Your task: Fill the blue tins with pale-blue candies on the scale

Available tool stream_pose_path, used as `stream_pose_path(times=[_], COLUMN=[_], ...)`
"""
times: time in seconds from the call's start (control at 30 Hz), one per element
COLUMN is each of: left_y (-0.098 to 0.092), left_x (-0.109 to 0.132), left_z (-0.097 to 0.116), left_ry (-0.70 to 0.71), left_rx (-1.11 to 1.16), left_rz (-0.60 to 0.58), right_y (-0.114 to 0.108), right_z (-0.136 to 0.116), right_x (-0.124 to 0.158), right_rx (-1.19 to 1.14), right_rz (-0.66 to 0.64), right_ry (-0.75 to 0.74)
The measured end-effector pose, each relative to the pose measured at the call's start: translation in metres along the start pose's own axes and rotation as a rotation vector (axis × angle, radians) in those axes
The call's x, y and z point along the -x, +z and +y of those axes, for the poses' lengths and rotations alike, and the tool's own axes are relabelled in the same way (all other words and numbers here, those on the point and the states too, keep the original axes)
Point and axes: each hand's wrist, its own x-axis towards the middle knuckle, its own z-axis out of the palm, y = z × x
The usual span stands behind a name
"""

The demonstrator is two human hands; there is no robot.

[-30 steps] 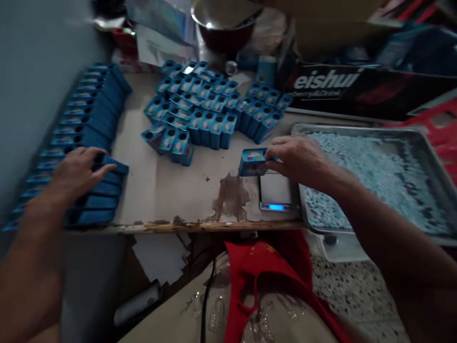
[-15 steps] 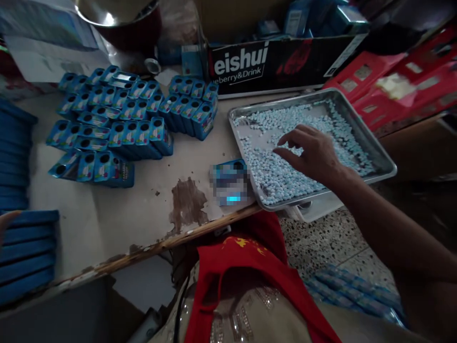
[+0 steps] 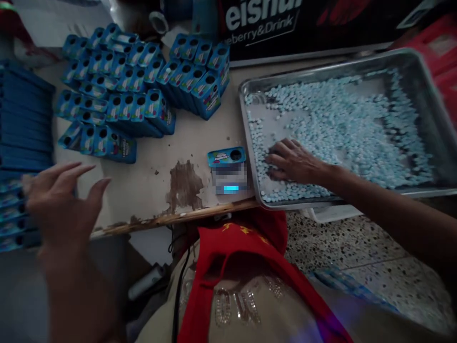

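Observation:
My right hand (image 3: 294, 162) lies in the near left corner of a metal tray (image 3: 424, 85), fingers curled down onto the pale blue tablets (image 3: 339, 124) that cover it. What the fingers hold, if anything, is hidden. Just left of the tray a small blue tin (image 3: 226, 156) with a round hole stands on a small scale (image 3: 230, 183). My left hand (image 3: 60, 200) hovers open, fingers spread, over the table's near left edge beside stacked blue tins (image 3: 21, 124).
Several open blue tins (image 3: 143, 85) crowd the far middle of the worn table (image 3: 167, 143). A black "berry&Drink" carton (image 3: 285, 24) stands behind the tray. A red garment (image 3: 232, 257) lies over my lap below the table edge.
My right hand has dropped from above the tablets into the tray's near left corner. My left hand has come back into view, open, at the left. The view has shifted closer.

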Motion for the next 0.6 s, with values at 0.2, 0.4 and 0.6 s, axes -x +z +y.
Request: stream_pose_path(times=[0.2,0.4,0.6], left_y=[0.054,0.098,0.148], left_x=[0.015,0.019,0.028], left_z=[0.014,0.041,0.106], left_ry=[0.147,0.272,0.158], left_rx=[-0.029,0.232,0.652], left_rz=[-0.026,-0.043,-0.210], right_y=[-0.005,-0.040,-0.052], right_z=[-0.008,-0.010,-0.012], right_x=[0.000,0.002,0.000], right_rx=[-0.190,-1.154,-1.372], right_rz=[0.054,0.453,0.576], right_ry=[0.232,0.909,0.881])
